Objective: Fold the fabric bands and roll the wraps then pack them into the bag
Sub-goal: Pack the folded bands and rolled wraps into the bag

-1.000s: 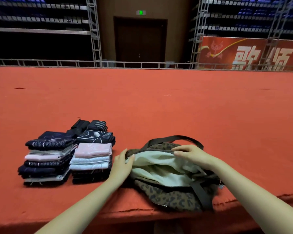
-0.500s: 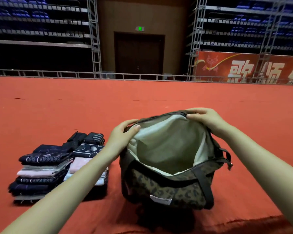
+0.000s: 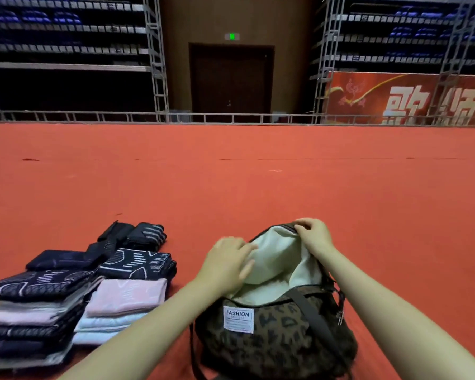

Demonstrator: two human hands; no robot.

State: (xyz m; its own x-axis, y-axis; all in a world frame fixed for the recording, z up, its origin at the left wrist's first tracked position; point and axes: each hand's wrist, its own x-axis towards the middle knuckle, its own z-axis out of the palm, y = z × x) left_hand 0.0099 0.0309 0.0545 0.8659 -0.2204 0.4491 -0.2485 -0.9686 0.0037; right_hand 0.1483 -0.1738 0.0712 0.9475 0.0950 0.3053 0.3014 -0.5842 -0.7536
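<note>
So the bag is sitting right at the near edge of the red carpet, a bit right of the middle, mouth gaping and the pale lining showing; it's a soft floppy thing with a leopard print and a white label on the front, so I'm guessing it's going to sag shut the second nobody's propping it. The right hand is pinching the far rim of the opening, fingers curled over the edge; the left hand is a bit blurry, fingers looking fairly straight and lying against the near-left side of the mouth, so it seems to be pressing or spreading rather than gripping, though I can't say for sure.

The folded bands are sitting in two stacks at the near left edge of the carpet, just beside the bag but not touching it; a few dark wraps are lying behind them, farther from the edge. Everything's cloth, so light, squishy, not fragile at all; the catch is the stacks probably slump or unfold if grabbed from the top only. I'd be taking a few at a time, squeezing from both sides or scooping under the bottom layer; keep one hand holding that rim open while the other's loading.
</note>
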